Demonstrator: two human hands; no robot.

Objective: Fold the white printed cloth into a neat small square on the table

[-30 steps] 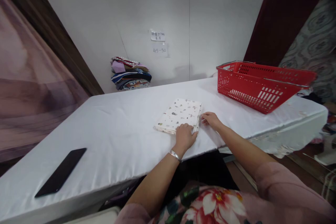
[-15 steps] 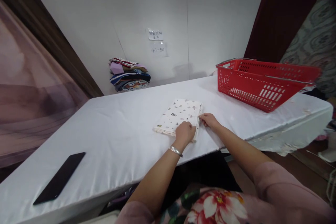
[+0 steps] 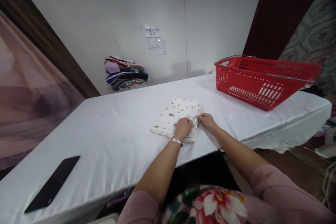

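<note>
A folded white cloth with a small scattered print lies flat on the white-covered table, its layers showing along the near and right edges. My left hand, with a silver bracelet at the wrist, is closed on the cloth's top layer near the right side. My right hand pinches the right edge of the same cloth between thumb and fingers. The fingertips of my left hand are partly hidden behind its knuckles. Whether the cloth is a garment cannot be made out.
A red plastic basket with metal handles stands at the table's right. Against the wall at the back left is a stack of folded fabrics. A black flat phone-like object lies at the near left of the table.
My left hand has moved slightly up and left from the cloth's right edge, drawing the top layer back, so more lower layers show there. My right hand stays at the edge.
</note>
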